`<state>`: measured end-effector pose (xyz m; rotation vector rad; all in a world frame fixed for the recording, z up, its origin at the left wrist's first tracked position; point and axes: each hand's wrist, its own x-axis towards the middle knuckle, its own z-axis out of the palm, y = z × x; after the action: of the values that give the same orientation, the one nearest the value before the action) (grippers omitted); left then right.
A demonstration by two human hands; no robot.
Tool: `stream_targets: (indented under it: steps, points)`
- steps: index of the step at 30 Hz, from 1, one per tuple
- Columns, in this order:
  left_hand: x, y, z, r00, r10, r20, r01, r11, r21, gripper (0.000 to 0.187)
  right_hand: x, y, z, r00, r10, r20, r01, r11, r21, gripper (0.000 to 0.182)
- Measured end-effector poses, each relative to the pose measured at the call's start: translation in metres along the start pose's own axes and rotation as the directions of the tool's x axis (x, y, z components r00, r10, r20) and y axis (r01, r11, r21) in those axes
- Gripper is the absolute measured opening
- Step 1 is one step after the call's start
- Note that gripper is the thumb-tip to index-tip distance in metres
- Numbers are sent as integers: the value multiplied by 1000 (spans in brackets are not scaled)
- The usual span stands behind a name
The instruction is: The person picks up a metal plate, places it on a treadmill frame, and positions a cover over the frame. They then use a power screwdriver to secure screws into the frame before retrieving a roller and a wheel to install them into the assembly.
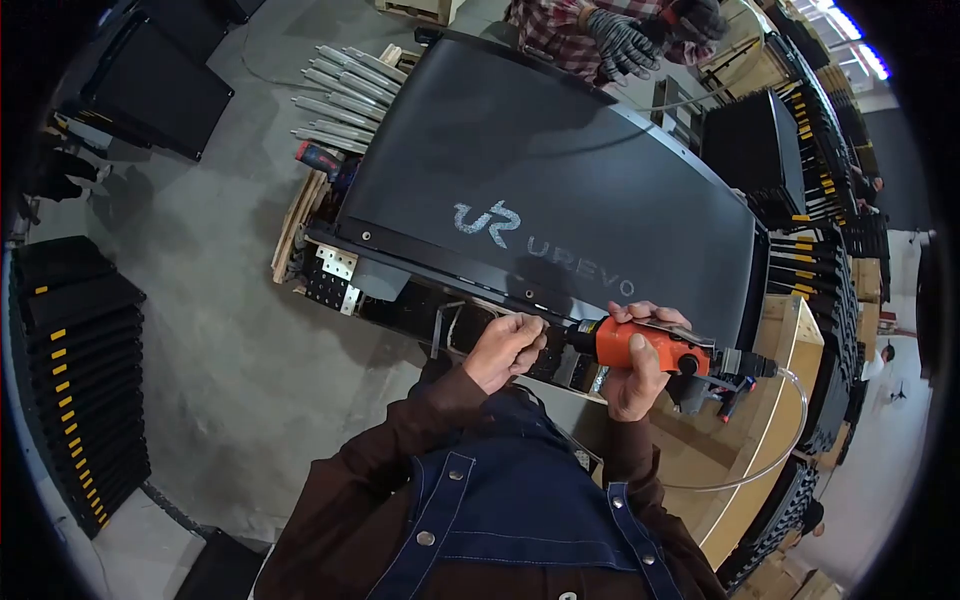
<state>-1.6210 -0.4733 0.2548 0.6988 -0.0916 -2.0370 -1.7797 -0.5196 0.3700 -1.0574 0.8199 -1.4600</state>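
My right hand (634, 388) grips an orange air-powered driver (614, 344), its black nose pointing left. A clear air hose (803, 410) runs from its rear end. My left hand (496, 354) is closed in a pinch just off the driver's nose; what lies between the fingertips is too small to make out. Both hands are at the near edge of a black treadmill deck (480, 140) lettered "UREVO". Along this edge runs a dark rail (450, 277) with screw holes.
Across the deck a co-worker's gloved hands (625, 45) are raised. Metal rollers (345, 90) and a red-and-blue power tool (318, 156) lie at the left end. A wooden crate (740, 440) stands at right. Stacked black parts (85, 390) line the left side.
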Motion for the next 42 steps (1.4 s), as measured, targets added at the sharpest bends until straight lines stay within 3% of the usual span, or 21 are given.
stream_targets:
  steps: [3, 5, 8, 15, 17, 18, 20, 22, 24, 25, 27, 33, 37, 41, 42]
  points:
    - [8, -4, -1, 999, -34, 37, 37, 996, -75, 24, 1, 3, 4, 998, -42, 46, 45, 997, -68, 44]
    - [14, -5, 4, 992, -75, 100, 109, 914, -392, 30, 3, 3, 9, 995, -76, 64, 83, 990, -112, 44]
    - [29, -12, 11, 993, -16, 117, 78, 832, -549, 37, 13, 11, 17, 983, -143, 118, 162, 971, -175, 44]
    - [35, -25, 2, 995, -29, 95, 86, 727, -682, 39, 24, 41, 22, 973, -59, 225, 140, 921, -365, 50]
    - [22, -19, 10, 989, -117, -89, 57, 862, -504, 38, 28, 45, 26, 959, -49, 280, 146, 930, -337, 45]
    - [16, -18, 12, 989, -113, -90, 52, 860, -508, 38, 32, 47, 26, 957, -45, 285, 144, 930, -337, 45]
    - [-4, -23, 10, 961, -134, -242, 73, 967, -246, 31, 36, 51, 22, 928, -51, 370, 169, 941, -294, 42]
    - [-8, -35, -15, 958, -165, -236, 127, 978, -168, 32, 39, 52, 27, 918, -43, 394, 182, 929, -323, 41]
    - [-14, -47, -27, 982, -66, -177, 68, 998, 6, 32, 40, 52, 29, 905, -27, 424, 193, 915, -354, 40]
    - [-21, -51, -31, 982, -66, -180, 67, 998, 1, 32, 39, 51, 29, 909, -25, 416, 184, 920, -346, 40]
    - [-24, -51, -39, 996, 72, -43, -69, 995, 79, 33, 41, 55, 27, 913, -32, 406, 172, 934, -313, 39]
    - [-33, -28, -21, 999, 24, -23, -23, 999, 36, 32, 43, 54, 29, 902, -10, 432, 163, 934, -318, 37]
    - [-39, -27, -14, 999, 7, -37, -5, 997, 72, 28, 43, 44, 32, 897, 55, 438, 100, 941, -323, 40]
    - [-53, -26, -8, 986, 109, -130, -103, 993, 48, 21, 56, 30, 31, 837, 121, 534, 120, 911, -394, 40]
    - [-55, -26, -7, 979, 145, -144, -146, 989, 1, 21, 53, 32, 36, 875, 114, 471, 69, 933, -354, 38]
